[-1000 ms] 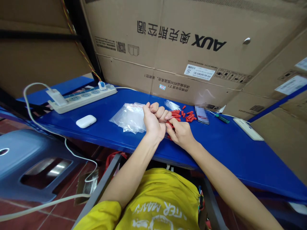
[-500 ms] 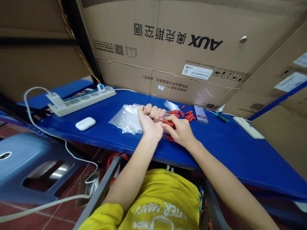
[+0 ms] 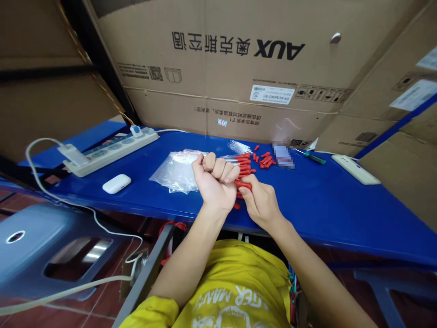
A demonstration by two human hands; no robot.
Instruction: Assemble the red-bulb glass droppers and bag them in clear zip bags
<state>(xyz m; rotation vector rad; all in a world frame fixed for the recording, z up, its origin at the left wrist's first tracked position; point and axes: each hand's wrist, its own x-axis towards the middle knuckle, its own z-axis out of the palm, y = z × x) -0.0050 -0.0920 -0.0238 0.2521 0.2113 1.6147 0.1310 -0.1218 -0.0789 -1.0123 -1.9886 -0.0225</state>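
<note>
At centre frame, your right hand [image 3: 263,202] pinches a red bulb [image 3: 243,184], likely light, squeezable, best gripped near its neck; your left hand [image 3: 215,187] curls closed, any contents hidden.

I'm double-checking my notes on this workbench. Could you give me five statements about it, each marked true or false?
1. The right hand pinches a red piece. True.
2. The left hand is spread flat on the table. False: the left hand's fingers are curled in.
3. Clear plastic bags lie on the blue table. True.
4. The screwdriver has a yellow handle. False: the screwdriver's handle is green.
5. The white case stands on the power strip. False: the white case lies on the table, apart from the strip.
</note>
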